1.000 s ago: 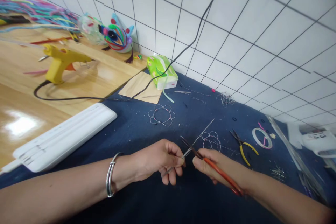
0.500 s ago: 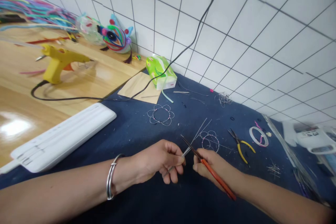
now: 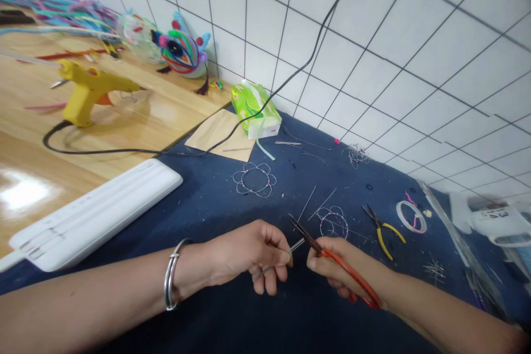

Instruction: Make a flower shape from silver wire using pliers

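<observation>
Between thumb and fingers, my left hand [image 3: 265,257] pinches thin metal wires [image 3: 297,245], whose short ends stick out to the right. My right hand [image 3: 338,265] is closed round the orange-red handles of a pair of scissors [image 3: 355,276]. The dark blades point up and left, just beyond the wire ends. Past the blades, loose cut pieces of wire [image 3: 307,202] lie on the dark blue cloth. A wire flower [image 3: 332,223] with small beads is close behind my right hand, and a second wire flower [image 3: 254,180] lies farther back.
Yellow-handled pliers [image 3: 384,232] and a white ring of tape [image 3: 410,217] lie at the right. A yellow glue gun [image 3: 87,91] stands on the wooden board, its black cord crossing to the wall. A white power strip [image 3: 95,213] is at the left, a green tissue pack [image 3: 257,110] behind.
The long wire ends beyond my left hand have been cut off and now lie loose on the cloth. My right hand has shifted slightly right with the scissors.
</observation>
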The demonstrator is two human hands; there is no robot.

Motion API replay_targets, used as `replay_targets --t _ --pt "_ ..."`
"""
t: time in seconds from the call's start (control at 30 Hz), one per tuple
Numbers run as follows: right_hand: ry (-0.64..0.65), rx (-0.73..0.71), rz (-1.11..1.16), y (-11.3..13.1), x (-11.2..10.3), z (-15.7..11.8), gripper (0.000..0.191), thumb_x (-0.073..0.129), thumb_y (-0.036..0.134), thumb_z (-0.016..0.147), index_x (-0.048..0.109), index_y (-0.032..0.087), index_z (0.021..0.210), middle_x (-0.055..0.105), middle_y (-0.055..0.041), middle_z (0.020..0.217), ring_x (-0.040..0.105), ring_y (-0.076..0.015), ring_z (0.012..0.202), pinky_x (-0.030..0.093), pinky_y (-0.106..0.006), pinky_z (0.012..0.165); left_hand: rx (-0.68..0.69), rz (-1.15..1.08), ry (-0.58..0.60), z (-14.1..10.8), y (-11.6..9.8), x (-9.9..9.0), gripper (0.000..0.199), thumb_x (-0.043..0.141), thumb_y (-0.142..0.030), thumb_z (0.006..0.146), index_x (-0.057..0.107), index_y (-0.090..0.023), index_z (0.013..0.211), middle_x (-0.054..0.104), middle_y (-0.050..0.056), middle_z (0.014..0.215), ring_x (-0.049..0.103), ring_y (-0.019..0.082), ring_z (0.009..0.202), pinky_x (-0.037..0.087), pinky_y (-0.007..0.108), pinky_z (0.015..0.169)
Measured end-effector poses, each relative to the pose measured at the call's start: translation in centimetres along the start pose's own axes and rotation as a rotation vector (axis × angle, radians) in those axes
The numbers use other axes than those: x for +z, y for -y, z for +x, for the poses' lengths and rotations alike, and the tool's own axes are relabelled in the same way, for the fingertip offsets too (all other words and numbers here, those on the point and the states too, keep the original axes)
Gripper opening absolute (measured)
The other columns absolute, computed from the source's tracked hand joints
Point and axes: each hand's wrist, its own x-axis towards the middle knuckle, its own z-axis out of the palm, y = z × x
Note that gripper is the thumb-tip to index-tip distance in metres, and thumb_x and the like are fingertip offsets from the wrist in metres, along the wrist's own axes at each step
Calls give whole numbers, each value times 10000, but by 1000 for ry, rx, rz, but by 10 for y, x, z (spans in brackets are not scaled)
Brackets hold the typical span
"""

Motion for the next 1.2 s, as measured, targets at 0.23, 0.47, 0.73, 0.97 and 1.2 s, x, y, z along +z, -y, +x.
replay_targets --t 0.23,0.47,0.73,0.97,1.2 --pt "-357 -208 -970 -37 31 -20 528 617 304 633 515 139 1124 568 -157 946 539 -291 835 429 -423 703 238 -53 -166 -9 -26 -12 168 636 -281 729 618 -140 817 640 30 690 579 100 494 443 197 451" --pt "-477 -487 -1284 -63 41 -31 327 542 340 720 594 186 1004 608 -112 842 554 -269 733 434 -398 611 268 59 -339 3 -20 -13 218 634 -323 730 609 -144 853 635 52 813 601 128 664 475 226 564" --pt "-975 -326 -1182 -88 -43 -25 239 438 240 854 538 156 1054 568 -111 947 498 -241 918 400 -360 753 270 301 -411 13 -17 -15 258 609 -365 728 602 -139 852 611 39 777 585 120 638 475 236 571" --pt "-867 -385 -1206 -107 -63 -9 267 408 103 843 595 206 1005 602 -50 797 533 -178 807 372 -304 738 198 425 -448 24 -14 -7 285 586 -400 721 583 -138 833 622 41 778 592 119 613 466 214 529" --pt "-899 -463 -1130 -106 -115 -48 288 374 185 875 606 214 1043 612 -61 868 520 -178 815 385 -274 682 261 690 -508 46 -24 0 205 549 -341 732 617 -151 766 618 12 644 581 106 556 440 174 473"
